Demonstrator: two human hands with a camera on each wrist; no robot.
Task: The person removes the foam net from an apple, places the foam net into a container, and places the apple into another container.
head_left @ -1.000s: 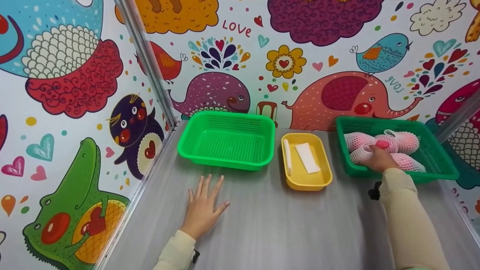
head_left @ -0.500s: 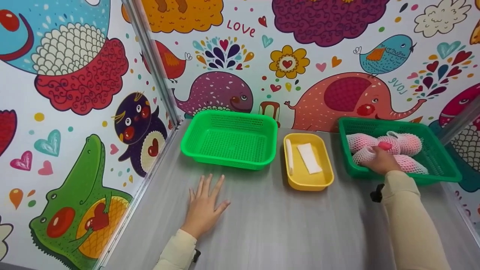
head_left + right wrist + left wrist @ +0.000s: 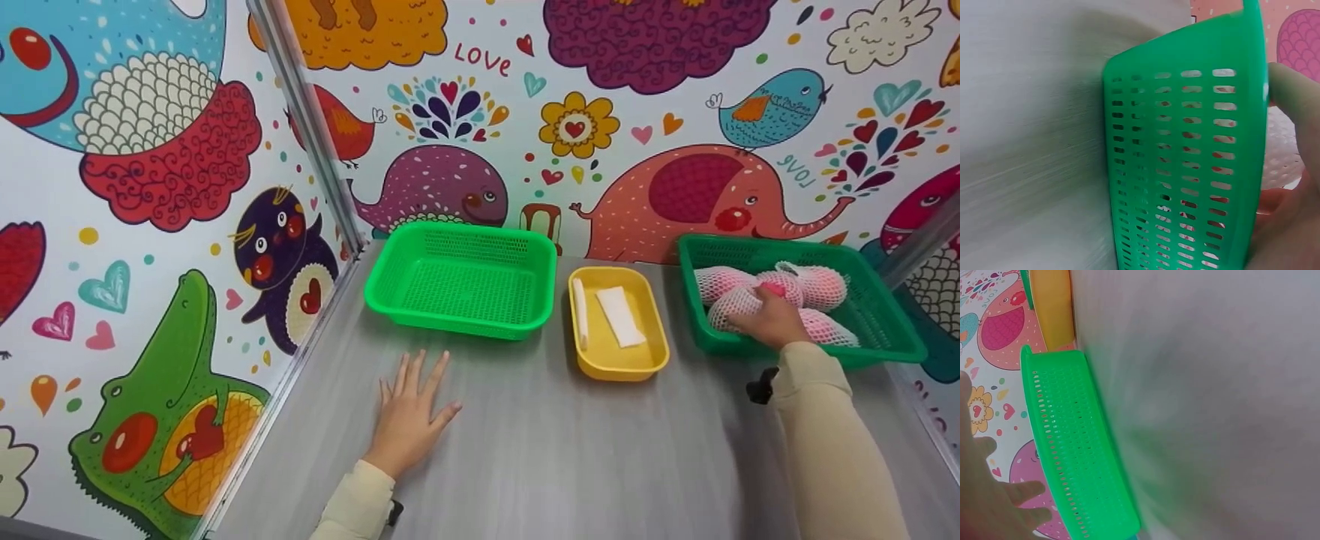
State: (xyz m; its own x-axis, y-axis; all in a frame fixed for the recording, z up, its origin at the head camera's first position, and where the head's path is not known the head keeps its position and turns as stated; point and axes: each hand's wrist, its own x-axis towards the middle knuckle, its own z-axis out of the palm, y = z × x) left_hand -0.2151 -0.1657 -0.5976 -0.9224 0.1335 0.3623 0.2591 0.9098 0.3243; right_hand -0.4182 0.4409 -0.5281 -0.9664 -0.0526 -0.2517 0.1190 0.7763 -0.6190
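Observation:
In the head view my right hand (image 3: pixel 776 319) reaches into the dark green basket (image 3: pixel 892 330) on the right. Its thumb and fingers are around a pink fruit in a white foam net (image 3: pixel 731 306) at the basket's near left; several similar netted fruits (image 3: pixel 821 289) lie beside and behind it. From the right wrist, the basket wall (image 3: pixel 1185 140) covers most of the fruit, with thumb and fingers on either side of the net (image 3: pixel 1280 149). My left hand (image 3: pixel 409 424) lies palm down on the grey table, fingers spread, holding nothing, just in front of the bright green basket (image 3: pixel 457 326).
Between the two baskets stands a yellow tray (image 3: pixel 619 373) with a white strip (image 3: pixel 620 316) and a thin white stick-like piece (image 3: pixel 579 313). The bright green basket has nothing inside. Printed walls (image 3: pixel 450 180) border the table at the back and left.
My right hand has shifted slightly right inside the basket and closed in on the netted fruit. The left hand stays where it was; the head view has turned slightly left.

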